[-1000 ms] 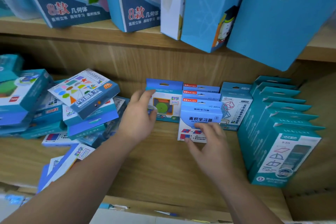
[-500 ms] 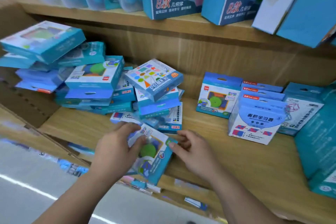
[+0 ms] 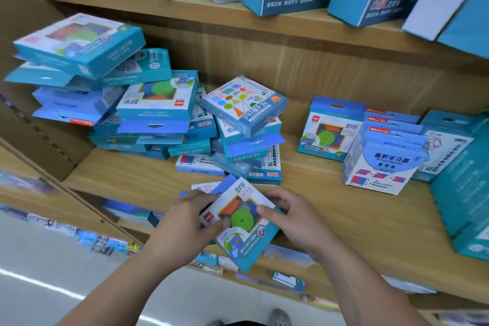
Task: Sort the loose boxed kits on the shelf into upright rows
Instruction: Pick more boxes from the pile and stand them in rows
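Two hands: both on one green-disc kit (image 3: 243,222), at 6 o'clock in the view, over the front edge of the shelf (image 3: 344,219).
Step in hand: taking one loose kit off the shelf front, judged as the lift and turn before placing; not yet stood upright.
Kit position: tilted, lower corner past the shelf lip, printed face towards the camera, partly over a flat box (image 3: 201,188) at its 11 o'clock.
Left hand (image 3: 182,222): gripping the kit's left side, thumb laid on the face beside the green disc, fingers curled over the upper left edge, tips hidden.
Right hand (image 3: 293,219): pinching the upper right edge, thumb on the face, fingers bent round the rim at 1 o'clock.
Next move: probably a carry towards 2 o'clock, to the matching upright kit (image 3: 326,132); calls for turning the box hang-tab up and standing it square in front of that one.
Care needed: white-fronted row (image 3: 383,164) just beside that spot at its 3 o'clock, so little room for a wide swing.
Left to do: loose pile (image 3: 158,114) at 10 o'clock, stacked flat and leaning; looks easy to topple.
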A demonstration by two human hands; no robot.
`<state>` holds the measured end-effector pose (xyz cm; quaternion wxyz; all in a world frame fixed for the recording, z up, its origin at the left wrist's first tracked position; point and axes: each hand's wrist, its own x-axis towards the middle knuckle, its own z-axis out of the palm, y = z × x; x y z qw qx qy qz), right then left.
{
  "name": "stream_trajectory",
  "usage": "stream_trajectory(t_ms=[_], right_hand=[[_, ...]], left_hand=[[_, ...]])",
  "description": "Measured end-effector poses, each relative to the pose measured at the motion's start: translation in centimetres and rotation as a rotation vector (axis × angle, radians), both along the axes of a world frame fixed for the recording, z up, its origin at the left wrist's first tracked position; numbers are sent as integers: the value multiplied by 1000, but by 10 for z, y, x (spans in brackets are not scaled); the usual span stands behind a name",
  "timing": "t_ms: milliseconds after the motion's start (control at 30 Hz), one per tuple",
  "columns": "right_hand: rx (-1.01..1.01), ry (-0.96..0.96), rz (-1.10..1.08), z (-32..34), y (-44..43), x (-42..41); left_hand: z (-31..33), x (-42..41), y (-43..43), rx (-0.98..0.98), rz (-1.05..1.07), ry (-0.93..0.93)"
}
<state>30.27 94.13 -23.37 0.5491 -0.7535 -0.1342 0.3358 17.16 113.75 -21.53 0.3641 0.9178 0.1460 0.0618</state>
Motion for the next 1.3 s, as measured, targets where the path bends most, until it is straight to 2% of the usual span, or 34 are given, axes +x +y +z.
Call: stream_trajectory(t_ms=[67,267,400,533,667,833,967,1067,1300], right_hand=[[30,70,20,4,1,-6],[74,72,10,6,-10,-14],[161,99,15,16,-38,-8],[250,-6,-123,28,-65,6],[354,-59,-285,34,-75,14],[430,-190,-333,33,-77,17],[430,-220,-384,31,-86,26],[334,-273,-374,29,-99,41],[118,-383,-490,20,-128,81]], left_hand=[[-1,0,1,-31,-35,-1],[-6,-2,1,-98,-65,-17],[-7,0,-7,-144,7,-87],[2,13,-25,-235,43,-123],[10,32,-47,-479,-39,-42],[22,64,-79,-664,8,-123],[29,91,-94,-665,44,-167],[31,110,-100,-640,5,-170],[30,151,-107,-426,10,-237]])
